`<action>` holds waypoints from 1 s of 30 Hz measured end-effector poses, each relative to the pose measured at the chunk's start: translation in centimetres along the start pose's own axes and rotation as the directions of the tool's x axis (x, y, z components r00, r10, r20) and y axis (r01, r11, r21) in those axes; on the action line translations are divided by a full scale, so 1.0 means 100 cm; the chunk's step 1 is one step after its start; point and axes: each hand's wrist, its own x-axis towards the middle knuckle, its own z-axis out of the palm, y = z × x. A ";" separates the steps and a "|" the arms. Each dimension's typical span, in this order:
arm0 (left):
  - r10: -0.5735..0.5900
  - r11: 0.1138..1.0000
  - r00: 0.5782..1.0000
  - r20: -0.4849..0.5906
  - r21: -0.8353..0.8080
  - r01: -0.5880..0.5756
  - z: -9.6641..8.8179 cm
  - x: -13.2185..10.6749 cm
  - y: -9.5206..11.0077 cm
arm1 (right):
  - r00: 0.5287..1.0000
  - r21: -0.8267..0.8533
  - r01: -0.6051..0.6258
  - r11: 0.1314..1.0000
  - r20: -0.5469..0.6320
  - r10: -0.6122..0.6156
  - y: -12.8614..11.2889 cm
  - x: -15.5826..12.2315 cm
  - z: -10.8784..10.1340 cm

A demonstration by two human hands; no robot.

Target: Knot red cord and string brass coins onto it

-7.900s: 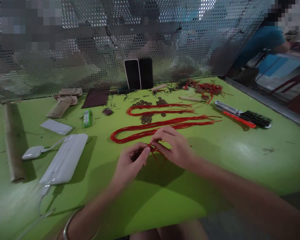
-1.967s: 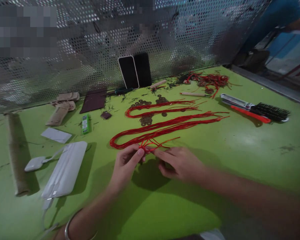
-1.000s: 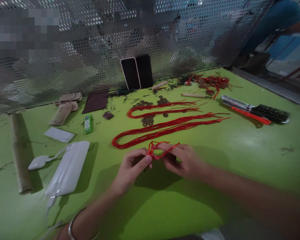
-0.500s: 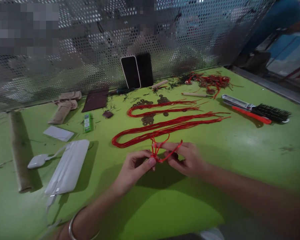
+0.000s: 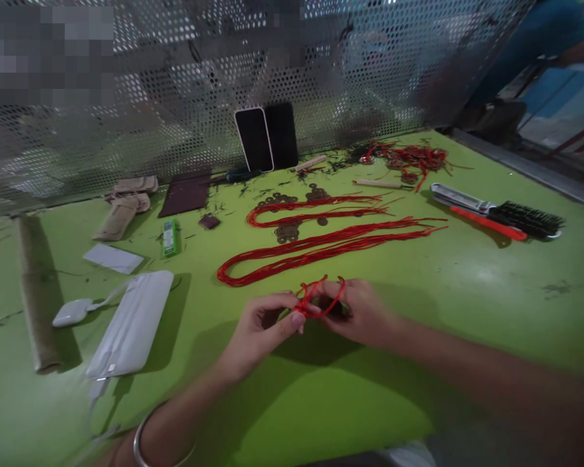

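Low over the green table, my left hand pinches a knotted red cord between thumb and fingers. My right hand is closed at the cord's right side, its curled fingertips against the strands. Loops of the cord stand up between the hands, and one arcs over the right fingers. Part of the knot is hidden by the left thumb and fingers. Just beyond the hands lies a long folded bundle of red cords. A shorter red bundle lies behind it among several round coins.
Left of me lie a white power bank with a cable, a white earphone case and a brown roll. Two phones lean on the perforated metal screen. A hairbrush and orange-handled tool lie right.
My right index finger has curled down from its extended position towards the knot. The upright cord loops have dropped lower. My left hand has barely moved.
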 end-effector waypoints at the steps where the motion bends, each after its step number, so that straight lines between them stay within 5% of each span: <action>1: 0.007 1.000 0.999 -0.032 0.023 -0.006 0.000 0.000 -0.001 | 1.000 -0.008 0.005 1.000 0.010 -0.004 0.000 0.000 0.001; 5: 0.066 0.979 0.979 -0.195 0.200 -0.026 -0.001 0.004 -0.005 | 0.998 -0.037 0.054 0.998 0.047 -0.053 -0.003 -0.001 0.004; 8: 0.176 0.878 0.960 -0.217 0.476 -0.054 -0.001 0.006 -0.004 | 0.997 0.033 0.052 0.998 0.050 -0.054 -0.006 -0.001 0.003; 11: 0.333 0.698 0.939 -0.082 0.692 -0.186 -0.001 0.007 -0.003 | 1.000 0.116 0.005 0.993 0.021 -0.007 -0.007 -0.001 -0.001; 16: 0.499 0.539 0.858 0.126 0.730 -0.421 -0.002 0.007 0.000 | 0.995 0.211 -0.086 0.974 -0.031 0.094 -0.009 -0.001 -0.007; 27: 0.504 0.545 0.853 0.133 0.717 -0.434 -0.002 0.008 -0.001 | 0.976 0.328 -0.165 0.930 -0.080 0.201 -0.004 0.001 -0.009; 30: 0.498 0.566 0.859 0.117 0.707 -0.424 -0.001 0.008 -0.001 | 0.978 0.249 -0.128 0.960 -0.131 0.164 -0.002 0.001 -0.009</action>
